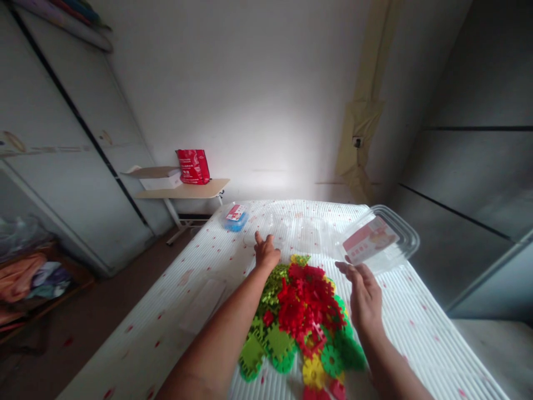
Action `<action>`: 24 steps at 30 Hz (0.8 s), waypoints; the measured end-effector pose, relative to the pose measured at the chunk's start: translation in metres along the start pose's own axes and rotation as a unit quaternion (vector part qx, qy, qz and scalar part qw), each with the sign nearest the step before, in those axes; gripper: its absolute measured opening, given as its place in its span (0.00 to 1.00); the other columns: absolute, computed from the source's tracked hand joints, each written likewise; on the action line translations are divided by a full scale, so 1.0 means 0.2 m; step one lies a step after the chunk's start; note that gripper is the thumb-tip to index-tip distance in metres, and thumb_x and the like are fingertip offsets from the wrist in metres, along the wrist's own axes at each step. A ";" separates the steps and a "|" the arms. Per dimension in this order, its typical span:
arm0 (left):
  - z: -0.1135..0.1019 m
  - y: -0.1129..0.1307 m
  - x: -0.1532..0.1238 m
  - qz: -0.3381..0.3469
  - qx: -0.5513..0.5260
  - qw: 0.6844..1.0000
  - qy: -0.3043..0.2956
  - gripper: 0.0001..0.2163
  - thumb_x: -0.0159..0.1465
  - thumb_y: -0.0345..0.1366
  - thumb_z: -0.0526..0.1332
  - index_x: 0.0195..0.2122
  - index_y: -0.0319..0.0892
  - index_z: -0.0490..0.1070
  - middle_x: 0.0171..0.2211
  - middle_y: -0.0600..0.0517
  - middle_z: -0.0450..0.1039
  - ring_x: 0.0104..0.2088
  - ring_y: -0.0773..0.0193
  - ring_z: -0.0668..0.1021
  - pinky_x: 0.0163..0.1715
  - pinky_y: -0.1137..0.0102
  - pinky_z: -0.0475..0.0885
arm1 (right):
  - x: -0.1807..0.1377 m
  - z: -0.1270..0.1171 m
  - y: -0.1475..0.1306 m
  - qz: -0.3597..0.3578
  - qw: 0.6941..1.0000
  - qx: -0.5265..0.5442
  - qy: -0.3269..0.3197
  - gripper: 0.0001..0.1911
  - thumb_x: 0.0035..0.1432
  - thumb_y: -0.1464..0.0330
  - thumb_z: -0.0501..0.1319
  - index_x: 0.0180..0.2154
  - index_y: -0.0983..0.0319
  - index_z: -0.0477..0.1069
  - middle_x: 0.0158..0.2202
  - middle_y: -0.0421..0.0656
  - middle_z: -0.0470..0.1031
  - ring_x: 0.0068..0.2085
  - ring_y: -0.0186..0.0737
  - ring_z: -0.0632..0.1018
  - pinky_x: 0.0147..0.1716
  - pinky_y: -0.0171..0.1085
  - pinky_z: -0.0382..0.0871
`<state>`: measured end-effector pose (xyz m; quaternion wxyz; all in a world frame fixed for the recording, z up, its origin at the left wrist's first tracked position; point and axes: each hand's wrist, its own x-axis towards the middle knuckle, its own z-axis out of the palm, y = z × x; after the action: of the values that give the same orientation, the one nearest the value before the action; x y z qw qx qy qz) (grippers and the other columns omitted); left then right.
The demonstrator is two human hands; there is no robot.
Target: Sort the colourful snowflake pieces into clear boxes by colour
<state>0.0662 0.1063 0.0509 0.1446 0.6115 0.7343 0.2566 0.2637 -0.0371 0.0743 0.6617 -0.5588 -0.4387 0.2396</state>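
Note:
A heap of red, green and yellow interlocking plastic pieces (303, 316) lies on the white ribbed table cover (200, 278) in front of me. My left hand (266, 253) reaches past the heap's far edge, fingers stretched forward and holding nothing, beside a clear plastic box (300, 228) that is hard to make out on the cover. My right hand (364, 294) is raised to the right of the heap. Its fingertips hold the lower edge of a tilted clear plastic container (381, 239) with a red and white label.
A small clear tub with blue contents (235, 218) sits at the table's far left. Behind it stands a low side table (183, 191) with a red bag (194, 165) and a white box. Grey cabinets line both sides; clutter lies on the floor at left.

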 end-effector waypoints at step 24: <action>0.02 0.04 -0.05 0.071 -0.046 0.996 0.008 0.09 0.56 0.35 0.58 0.39 0.48 0.70 0.48 0.46 0.65 0.51 0.53 0.67 0.50 0.59 0.62 | 0.00 0.00 0.02 0.015 1.000 -0.009 -0.005 0.18 0.55 0.56 0.55 0.33 0.63 0.75 0.37 0.47 0.76 0.42 0.45 0.73 0.42 0.40 0.63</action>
<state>0.0765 0.0987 0.0510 0.1483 0.6526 0.6778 0.3045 0.2648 -0.0358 0.0699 0.6505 -0.5701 -0.4361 0.2484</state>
